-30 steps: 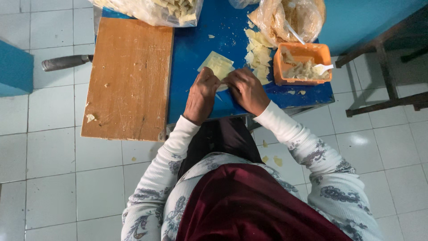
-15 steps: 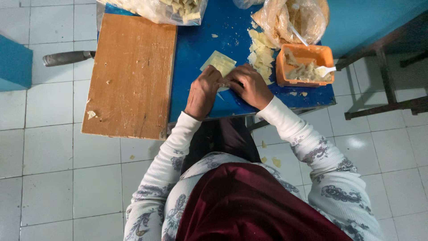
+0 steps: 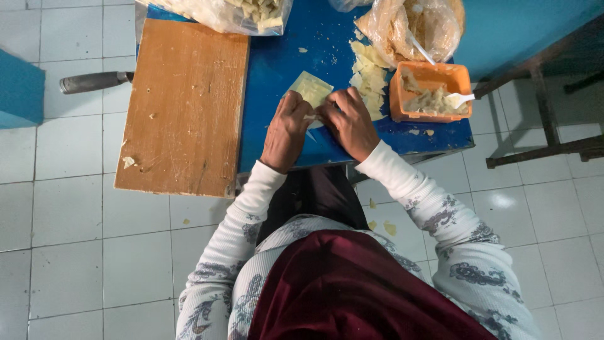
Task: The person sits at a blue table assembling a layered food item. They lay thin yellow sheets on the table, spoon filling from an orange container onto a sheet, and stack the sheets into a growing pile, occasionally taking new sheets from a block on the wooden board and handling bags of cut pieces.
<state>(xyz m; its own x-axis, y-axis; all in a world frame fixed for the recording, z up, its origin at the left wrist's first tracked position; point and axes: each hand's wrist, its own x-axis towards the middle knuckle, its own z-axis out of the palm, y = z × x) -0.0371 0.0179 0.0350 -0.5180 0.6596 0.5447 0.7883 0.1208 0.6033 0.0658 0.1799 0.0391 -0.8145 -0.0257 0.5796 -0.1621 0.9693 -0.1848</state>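
- Our left hand (image 3: 286, 129) and right hand (image 3: 347, 123) pinch the near edge of one pale square wrapper (image 3: 309, 89) lying on the blue desk (image 3: 277, 63).
- We judge it half folded; a stack of wrappers (image 3: 368, 79) remains unused.
- Orange tub (image 3: 431, 91) of filling beside; two clear bags (image 3: 415, 25) behind, no labels visible.

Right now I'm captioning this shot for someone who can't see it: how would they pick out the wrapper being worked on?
Start at the blue table, right of the wooden board. Between the board and the orange tub, both hands meet on one pale square wrapper. Unlike the heaped wrappers beside the tub, it lies alone and flat.
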